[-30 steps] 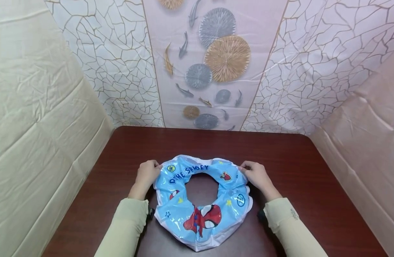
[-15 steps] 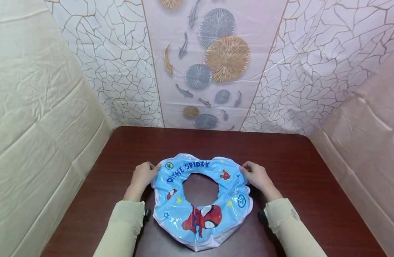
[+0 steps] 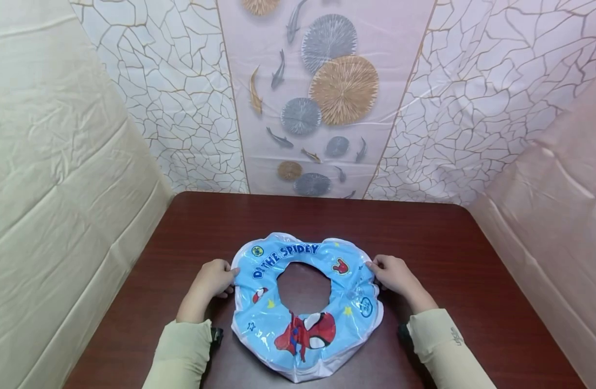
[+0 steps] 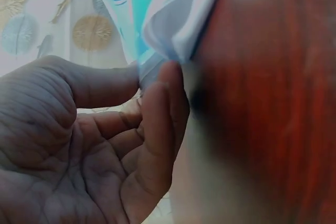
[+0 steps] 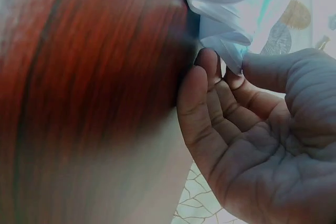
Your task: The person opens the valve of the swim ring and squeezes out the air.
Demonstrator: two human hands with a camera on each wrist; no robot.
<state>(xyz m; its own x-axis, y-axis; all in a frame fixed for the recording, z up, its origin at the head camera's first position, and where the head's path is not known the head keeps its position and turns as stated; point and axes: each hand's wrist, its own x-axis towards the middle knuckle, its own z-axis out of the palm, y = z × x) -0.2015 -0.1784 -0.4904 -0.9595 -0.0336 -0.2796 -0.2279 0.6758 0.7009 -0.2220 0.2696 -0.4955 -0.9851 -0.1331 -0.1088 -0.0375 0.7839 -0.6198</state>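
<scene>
A blue swim ring (image 3: 263, 327) with a white edge, printed with a red cartoon figure and lettering, lies flat and wrinkled on the table, looking limp. My left hand (image 3: 216, 278) pinches its left edge between thumb and fingers; the left wrist view shows the white rim (image 4: 176, 22) caught there. On the opposite side my right hand (image 3: 394, 274) pinches the ring's right edge. In the right wrist view, the folded white rim (image 5: 226, 24) comes down between thumb and fingertips.
The dark red wooden table (image 3: 424, 232) extends behind and to both sides of the ring. A patterned cloth backdrop (image 3: 302, 156) hangs at the far edge, with beige cloth walls (image 3: 74, 194) on the left and right.
Both hands have slid down along the ring's edges toward me, the left one also outward. The ring's upper left part has spread a little to the left and lies smoother.
</scene>
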